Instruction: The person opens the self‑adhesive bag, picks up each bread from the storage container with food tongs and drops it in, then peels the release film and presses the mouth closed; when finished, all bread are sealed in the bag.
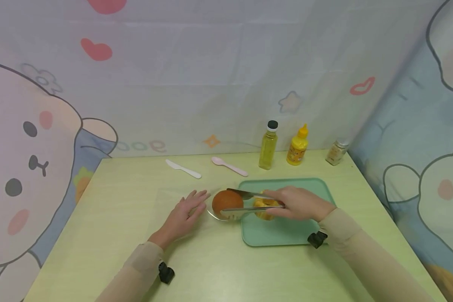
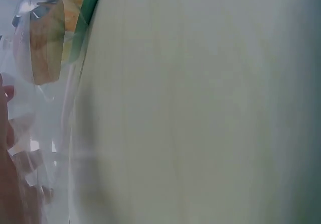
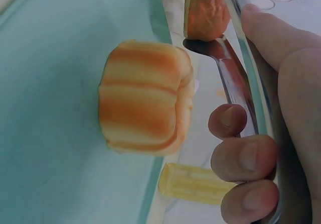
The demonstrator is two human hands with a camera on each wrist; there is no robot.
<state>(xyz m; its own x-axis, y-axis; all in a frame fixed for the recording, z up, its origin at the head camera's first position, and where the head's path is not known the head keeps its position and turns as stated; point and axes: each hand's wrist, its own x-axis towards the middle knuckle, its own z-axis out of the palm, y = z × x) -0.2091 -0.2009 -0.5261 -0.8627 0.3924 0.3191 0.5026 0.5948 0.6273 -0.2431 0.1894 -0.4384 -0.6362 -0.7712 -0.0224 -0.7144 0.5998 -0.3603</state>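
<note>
My right hand (image 1: pixel 298 203) grips metal tongs (image 1: pixel 251 209) whose two arms stretch left. Between the tong ends sits a round brown bun (image 1: pixel 226 199), beyond the left edge of the green tray (image 1: pixel 279 239). My left hand (image 1: pixel 183 216) is just left of the bun, fingers extended toward it. In the left wrist view, clear plastic (image 2: pixel 52 128) like a bag lies over the fingers and around the bun (image 2: pixel 46 48). A ridged golden bread roll (image 3: pixel 143 98) rests on the tray under the tongs.
Along the back stand a bottle of yellow oil (image 1: pixel 268 149), a yellow squeeze bottle (image 1: pixel 297 147) and a small shaker jar (image 1: pixel 337 152). A white plastic knife (image 1: pixel 183 169) and a pink spoon (image 1: pixel 230 167) lie behind my hands. A printed cloth (image 1: pixel 196 84) hangs behind the table.
</note>
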